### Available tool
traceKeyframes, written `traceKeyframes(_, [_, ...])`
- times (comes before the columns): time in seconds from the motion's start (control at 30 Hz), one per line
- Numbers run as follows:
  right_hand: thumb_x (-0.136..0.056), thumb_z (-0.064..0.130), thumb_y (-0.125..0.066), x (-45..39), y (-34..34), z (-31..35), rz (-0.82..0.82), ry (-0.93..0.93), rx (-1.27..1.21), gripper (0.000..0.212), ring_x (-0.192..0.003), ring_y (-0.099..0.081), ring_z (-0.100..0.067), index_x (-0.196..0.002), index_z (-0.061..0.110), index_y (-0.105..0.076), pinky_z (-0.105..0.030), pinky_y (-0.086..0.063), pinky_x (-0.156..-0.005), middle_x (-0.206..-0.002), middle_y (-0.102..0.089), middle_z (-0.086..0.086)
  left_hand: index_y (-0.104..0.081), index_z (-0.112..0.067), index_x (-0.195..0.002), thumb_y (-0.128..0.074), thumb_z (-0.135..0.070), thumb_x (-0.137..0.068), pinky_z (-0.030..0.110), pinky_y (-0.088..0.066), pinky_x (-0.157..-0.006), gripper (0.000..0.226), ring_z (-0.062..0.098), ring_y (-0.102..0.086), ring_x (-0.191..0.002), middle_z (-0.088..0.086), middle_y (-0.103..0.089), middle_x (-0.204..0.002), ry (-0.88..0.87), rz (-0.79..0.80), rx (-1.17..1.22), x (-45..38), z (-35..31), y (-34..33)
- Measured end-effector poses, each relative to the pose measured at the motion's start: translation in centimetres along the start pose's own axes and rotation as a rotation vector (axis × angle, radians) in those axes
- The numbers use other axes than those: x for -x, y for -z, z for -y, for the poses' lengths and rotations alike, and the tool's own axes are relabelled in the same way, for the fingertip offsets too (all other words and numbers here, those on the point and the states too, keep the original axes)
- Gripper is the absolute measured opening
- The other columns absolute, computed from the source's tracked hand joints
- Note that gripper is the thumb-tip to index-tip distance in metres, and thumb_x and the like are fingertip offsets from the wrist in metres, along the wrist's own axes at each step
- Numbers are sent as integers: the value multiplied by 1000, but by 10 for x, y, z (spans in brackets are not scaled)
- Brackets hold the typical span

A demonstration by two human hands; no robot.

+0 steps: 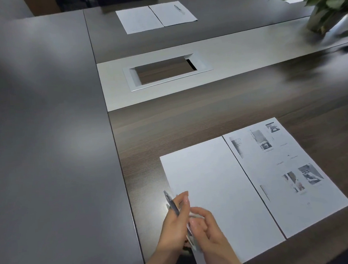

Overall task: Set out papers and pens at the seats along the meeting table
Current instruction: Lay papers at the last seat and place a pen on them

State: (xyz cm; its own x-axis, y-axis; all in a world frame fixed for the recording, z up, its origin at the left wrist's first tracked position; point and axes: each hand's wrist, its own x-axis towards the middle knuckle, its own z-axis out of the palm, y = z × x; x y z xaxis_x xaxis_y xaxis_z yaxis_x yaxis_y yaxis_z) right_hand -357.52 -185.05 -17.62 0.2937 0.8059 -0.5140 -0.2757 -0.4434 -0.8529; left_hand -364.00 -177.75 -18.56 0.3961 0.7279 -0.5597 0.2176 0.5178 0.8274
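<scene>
Over blank sheet (218, 190): left hand (173, 220) grips pen (172, 204).

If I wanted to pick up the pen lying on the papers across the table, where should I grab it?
Probably take the far pen at mid-barrel, coming straight down from above. It lies flat on the right-hand sheet, slanting away to the left, so a thumb-and-finger grip across the thin barrel, fingers either side, should lift it cleanly.

Head camera looks steeply down, close over the table (188, 114).
</scene>
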Motion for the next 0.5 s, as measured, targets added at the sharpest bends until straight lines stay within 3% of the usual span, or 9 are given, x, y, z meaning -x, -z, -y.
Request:
traceKeyframes(0.1, [-88, 14, -57, 4, -4, 1, -43, 21, 75, 9, -54, -58, -1, -94, 16, -62, -16, -45, -56, -77, -64, -4, -52, -24, -121, -47, -49, -88, 21, -47, -86, 41, 13, -61, -105, -4, -61, -118, 14, 50, -6, 3, -1, 5])
traceKeyframes(0.13, [-90, 10, -57, 3, -2, -2, -123, 32, 119, 9, -52, -56, 0, -92, 16, -63, -13, -44, -54, -76, -63, -3, -50, -23, -126, -50, -56, -84, 21, -44, -90, 54, 12, -57, -110, -4, -59, -121, -17, 48, -45, 2, 2, 9])
traceKeyframes(0.23, [-88, 20, -60, -8, 4, -10, -360, 118, 357, 14, -75, -58, 2, -90, 34, -56, -4, -41, -65, -91, -60, 7, -27, -27, -145, -46, -60, -84, 24, -16, -116, 72, 4, -17, -143, -11, -27, -153, -198, 2, -453, -4, 22, 27])
traceKeyframes(0.3, [-90, 25, -57, -16, 5, -18, -441, 140, 513, 14, -84, -54, 1, -92, 37, -50, -4, -38, -69, -96, -54, 10, -5, -26, -150, -32, -64, -86, 20, 5, -117, 79, -1, 13, -143, -15, 1, -157, -381, 3, -907, -10, 42, 44])
traceKeyframes(0.33, [-91, 25, -54, -20, 5, -22, -461, 145, 554, 12, -84, -53, -1, -96, 35, -49, -6, -37, -71, -96, -52, 9, -3, -23, -150, -27, -68, -85, 21, 7, -116, 82, 2, 15, -143, -11, 3, -157, -486, 1, -1123, -12, 52, 51])
traceKeyframes(0.37, [-93, 25, -52, -24, 3, -26, -475, 141, 589, 12, -84, -52, -3, -102, 32, -50, -8, -36, -75, -97, -50, 8, -7, -19, -150, -25, -70, -85, 26, 3, -115, 85, 8, 9, -144, -6, -1, -158, -486, 51, -1247, -14, 60, 57])
traceKeyframes(0.43, [-94, 25, -50, -30, 0, -36, -484, 149, 665, 20, -90, -49, -7, -112, 23, -55, -15, -37, -82, -98, -50, 7, -11, -17, -150, -25, -69, -85, 33, -5, -113, 84, 16, -3, -145, -1, -4, -161, -499, 62, -1335, -15, 73, 60])
traceKeyframes(0.5, [-93, 24, -51, -33, -3, -46, -485, 193, 720, 23, -93, -49, -11, -113, 17, -59, -19, -39, -82, -95, -52, 8, -7, -18, -150, -19, -66, -88, 34, -6, -113, 79, 17, 0, -147, -3, 3, -160, -524, 75, -1329, -17, 77, 58])
